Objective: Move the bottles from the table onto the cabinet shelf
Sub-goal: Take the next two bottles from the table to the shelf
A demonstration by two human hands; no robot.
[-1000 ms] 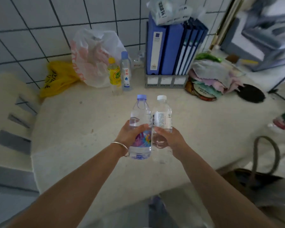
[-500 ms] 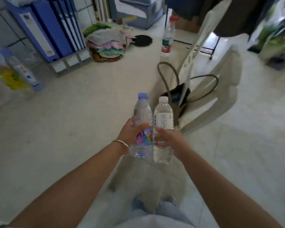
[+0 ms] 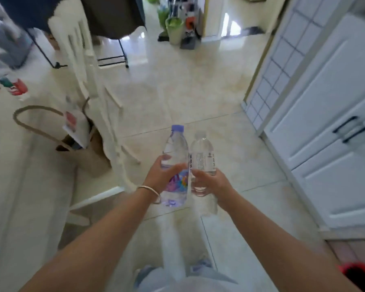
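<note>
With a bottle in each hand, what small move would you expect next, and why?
Probably a turn to the right, toward the white cabinet. The left hand grips the purple-capped bottle and the right hand the white-capped bottle, both upright over the floor. The cabinet doors look closed, and no shelf shows yet.

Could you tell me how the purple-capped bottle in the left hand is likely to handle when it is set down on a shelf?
The purple-capped bottle looks nearly full of clear water, so probably weighty for its size. It is tall and slim, so it may tip if set down tilted. Its thin clear plastic likely flexes slightly under the left hand, whose grip wraps the label.
</note>
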